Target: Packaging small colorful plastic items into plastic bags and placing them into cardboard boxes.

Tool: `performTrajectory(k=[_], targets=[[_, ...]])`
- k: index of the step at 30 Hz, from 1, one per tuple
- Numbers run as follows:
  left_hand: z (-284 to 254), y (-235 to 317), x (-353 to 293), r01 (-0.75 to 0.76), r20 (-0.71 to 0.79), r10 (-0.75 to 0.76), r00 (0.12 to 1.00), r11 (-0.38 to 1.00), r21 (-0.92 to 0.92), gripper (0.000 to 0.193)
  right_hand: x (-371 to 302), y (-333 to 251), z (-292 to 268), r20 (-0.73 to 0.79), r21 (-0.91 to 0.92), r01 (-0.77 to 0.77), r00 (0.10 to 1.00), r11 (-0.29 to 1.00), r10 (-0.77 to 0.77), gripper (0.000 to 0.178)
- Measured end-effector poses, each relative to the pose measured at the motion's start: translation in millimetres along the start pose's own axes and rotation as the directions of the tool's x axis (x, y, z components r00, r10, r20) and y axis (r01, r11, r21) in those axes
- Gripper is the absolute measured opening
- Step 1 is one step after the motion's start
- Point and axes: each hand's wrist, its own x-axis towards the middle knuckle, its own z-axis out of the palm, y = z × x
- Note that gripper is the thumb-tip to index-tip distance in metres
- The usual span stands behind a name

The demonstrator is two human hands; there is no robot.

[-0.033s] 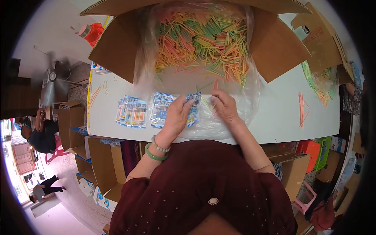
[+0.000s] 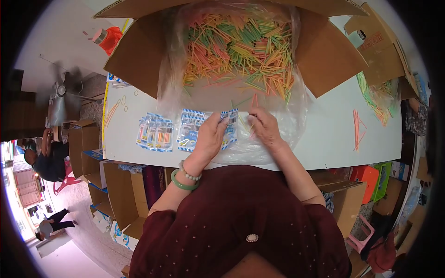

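My left hand (image 2: pixel 212 134) is closed on a small blue-and-white packet (image 2: pixel 230 129) with a clear window, its thumb near the packet's upper edge. To its right my right hand (image 2: pixel 264 125) is pinched round thin pink sticks (image 2: pixel 254 100) whose ends show above and below the fingers. More such packets (image 2: pixel 187 138) lie just left of my left hand, and another overlapping group (image 2: pixel 160 134) sits farther left. Beyond both hands, a large heap of thin coloured sticks (image 2: pixel 241 51) in green, pink, yellow and orange fills an opened, plastic-lined cardboard box. A few loose sticks lie between heap and hands.
Wide cardboard flaps (image 2: pixel 139 55) flank the heap, and clear plastic sheeting (image 2: pixel 289 134) spreads over the white table (image 2: pixel 333 139). Pink sticks (image 2: pixel 357 129) lie at the right, rubber bands (image 2: pixel 123 100) at the left. A fan (image 2: pixel 61 90) and two other people are off to the left.
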Motion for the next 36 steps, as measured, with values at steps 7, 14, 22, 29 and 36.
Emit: performTrajectory(k=[7, 14, 22, 29, 36], targets=[[-6.2, -13.3, -3.9, 0.105, 0.087, -0.098, 0.991, 0.991, -0.084, 0.012, 13.4, -19.9, -7.3, -0.108, 0.308, -0.272, 0.942, 0.912, 0.318, 0.012], [-4.0, -5.2, -2.2, 0.249, 0.091, -0.231, 0.969, 0.91, -0.333, 0.029, 13.3, -2.0, -17.3, -0.101, 0.08, -0.121, 0.987, 0.989, 0.129, 0.012], [3.3, 6.3, -6.6, 0.192, 0.073, -0.18, 0.981, 0.954, -0.231, 0.025, 37.8, -93.2, -16.0, 0.009, 0.837, -0.139, 0.971, 0.53, 0.241, 0.012], [-3.7, 31.5, -3.2, 0.358, 0.248, -0.293, 0.923, 0.891, -0.281, 0.016, 35.8, -96.5, -0.5, 0.006, 0.754, -0.104, 0.988, 0.649, 0.151, 0.01], [0.2, 20.6, -4.8, 0.409, 0.326, -0.29, 0.9, 0.823, -0.395, 0.01, 31.4, -98.6, -3.0, -0.023, 0.666, -0.066, 0.994, 0.743, 0.109, 0.01]])
